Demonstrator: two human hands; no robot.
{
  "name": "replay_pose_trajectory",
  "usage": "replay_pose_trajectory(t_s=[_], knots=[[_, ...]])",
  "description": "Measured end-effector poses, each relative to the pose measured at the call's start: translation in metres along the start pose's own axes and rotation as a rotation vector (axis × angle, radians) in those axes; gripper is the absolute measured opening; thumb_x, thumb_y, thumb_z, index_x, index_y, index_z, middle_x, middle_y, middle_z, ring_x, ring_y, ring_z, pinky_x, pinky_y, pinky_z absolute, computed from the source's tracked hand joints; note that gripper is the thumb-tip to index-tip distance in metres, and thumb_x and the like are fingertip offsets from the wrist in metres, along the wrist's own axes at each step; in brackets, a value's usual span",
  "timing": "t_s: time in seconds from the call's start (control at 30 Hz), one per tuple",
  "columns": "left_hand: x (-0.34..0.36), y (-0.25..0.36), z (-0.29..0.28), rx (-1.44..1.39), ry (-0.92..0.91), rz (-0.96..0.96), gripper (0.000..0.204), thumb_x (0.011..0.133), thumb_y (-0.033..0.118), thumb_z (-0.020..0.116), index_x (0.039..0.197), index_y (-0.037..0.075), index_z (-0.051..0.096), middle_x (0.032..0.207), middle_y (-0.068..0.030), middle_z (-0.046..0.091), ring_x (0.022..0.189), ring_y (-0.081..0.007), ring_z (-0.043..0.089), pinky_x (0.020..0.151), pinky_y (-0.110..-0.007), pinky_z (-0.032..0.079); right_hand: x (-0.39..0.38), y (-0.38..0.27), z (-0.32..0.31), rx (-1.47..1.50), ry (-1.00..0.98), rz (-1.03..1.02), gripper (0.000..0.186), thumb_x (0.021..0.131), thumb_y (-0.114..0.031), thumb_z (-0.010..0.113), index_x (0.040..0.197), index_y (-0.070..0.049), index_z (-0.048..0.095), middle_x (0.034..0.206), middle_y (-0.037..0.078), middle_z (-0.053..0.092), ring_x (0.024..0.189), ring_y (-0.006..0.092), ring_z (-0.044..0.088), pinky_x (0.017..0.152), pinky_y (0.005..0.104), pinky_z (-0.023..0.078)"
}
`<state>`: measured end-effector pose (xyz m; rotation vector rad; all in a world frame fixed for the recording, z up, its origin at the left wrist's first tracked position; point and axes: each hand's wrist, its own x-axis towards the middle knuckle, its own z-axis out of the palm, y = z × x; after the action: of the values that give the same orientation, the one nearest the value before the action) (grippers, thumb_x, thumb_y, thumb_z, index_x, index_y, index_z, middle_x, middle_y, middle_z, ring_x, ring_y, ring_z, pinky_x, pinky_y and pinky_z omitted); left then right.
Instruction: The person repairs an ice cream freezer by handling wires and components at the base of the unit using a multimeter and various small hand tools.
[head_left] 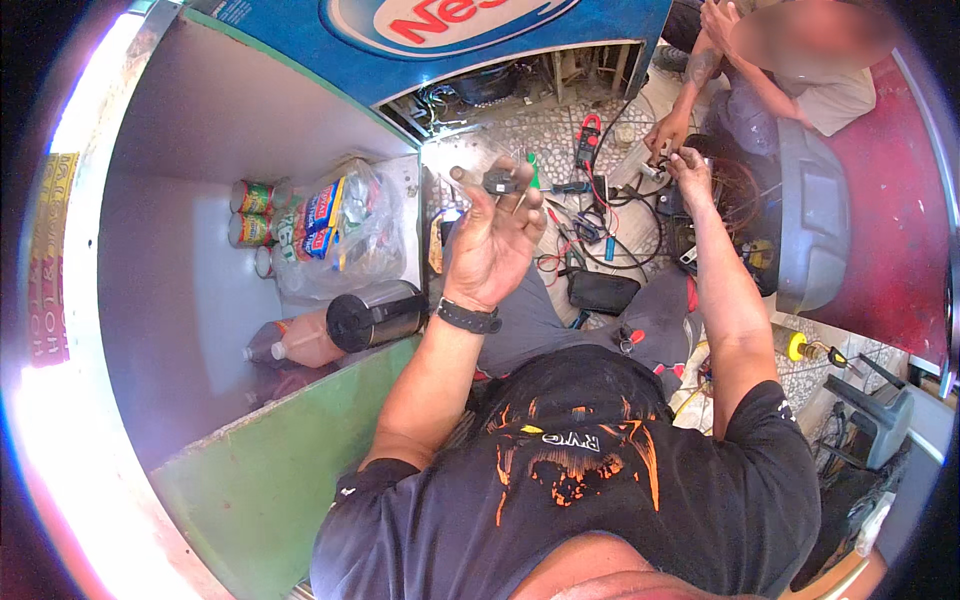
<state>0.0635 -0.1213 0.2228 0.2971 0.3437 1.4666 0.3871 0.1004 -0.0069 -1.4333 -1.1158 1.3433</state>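
Observation:
My left hand (492, 245) is raised palm up in the middle, fingers apart and slightly curled, blurred at the tips; a small dark object shows behind them. My right hand (690, 175) reaches to the upper right, fingers bent together on something too small to make out. Beside it a co-worker's hand (668, 130) touches a small metal part (652, 168) among black cables. Below lie a tangle of wires, a red clamp meter (588, 140), a blue cylinder (609, 248) and a black pouch (603, 291).
An open-based blue cabinet (510, 30) stands ahead. A shelf box (180, 300) on my left holds cans (250, 229), bagged goods, bottles and a kettle (375, 315). A co-worker (830, 105) sits at the upper right beside a grey rounded housing (815, 230) and red panel (900, 200).

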Motion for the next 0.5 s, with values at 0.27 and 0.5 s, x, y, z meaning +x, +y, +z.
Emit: replay_pose_trajectory(t_s=[0.27, 0.5], knots=[[0.034, -0.021, -0.026, 0.205, 0.034, 0.039, 0.043, 0.095, 0.029, 0.067, 0.132, 0.009, 0.056, 0.120, -0.0011, 0.062, 0.101, -0.0146, 0.057, 0.092, -0.030, 0.047, -0.003, 0.004, -0.004, -0.067, 0.026, -0.034, 0.031, 0.098, -0.010, 0.061, 0.126, 0.002, 0.057, 0.118, 0.011, 0.063, 0.105, 0.0190, 0.062, 0.092, 0.0326, 0.051], [0.038, -0.035, -0.030, 0.219, 0.026, 0.009, 0.032, 0.094, 0.027, 0.070, 0.119, 0.011, 0.059, 0.112, -0.0032, 0.067, 0.099, -0.0169, 0.063, 0.090, -0.036, 0.051, -0.050, -0.047, 0.027, -0.464, 0.287, -0.212, 0.057, 0.089, -0.019, 0.072, 0.137, 0.001, 0.049, 0.134, 0.019, 0.057, 0.121, 0.0261, 0.058, 0.101, 0.0390, 0.047]])
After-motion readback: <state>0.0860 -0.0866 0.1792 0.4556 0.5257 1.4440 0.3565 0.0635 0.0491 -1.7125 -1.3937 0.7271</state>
